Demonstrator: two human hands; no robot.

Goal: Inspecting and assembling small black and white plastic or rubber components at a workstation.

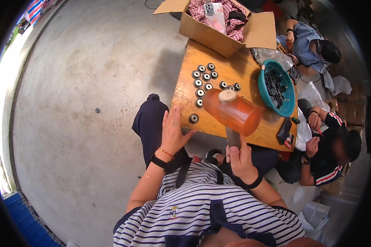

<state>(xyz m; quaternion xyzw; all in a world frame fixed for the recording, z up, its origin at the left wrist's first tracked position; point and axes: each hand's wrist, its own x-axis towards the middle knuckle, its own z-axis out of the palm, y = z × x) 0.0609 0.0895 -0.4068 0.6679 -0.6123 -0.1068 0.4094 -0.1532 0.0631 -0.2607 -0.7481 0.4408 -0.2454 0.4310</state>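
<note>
My right hand (242,162) is wrapped round the handle of a mallet with a translucent orange head (243,117), raised above the near part of a wooden table (181,99). My left hand (174,132) lies at the table's near left corner, fingers stretched out, holding nothing. Just right of its fingertips sits a single black round part with a pale metal centre (193,118). Farther up the tabletop stand several more such parts (199,93), some in a rough column, others scattered to the right. The mallet head hides some of the table behind it.
A teal basin (264,96) full of black parts stands at the table's right. Beyond the far edge, an open cardboard box (206,37) holds checked cloth and a phone (215,18). A black pouch (284,131) lies near the right corner. Two people work along the right side.
</note>
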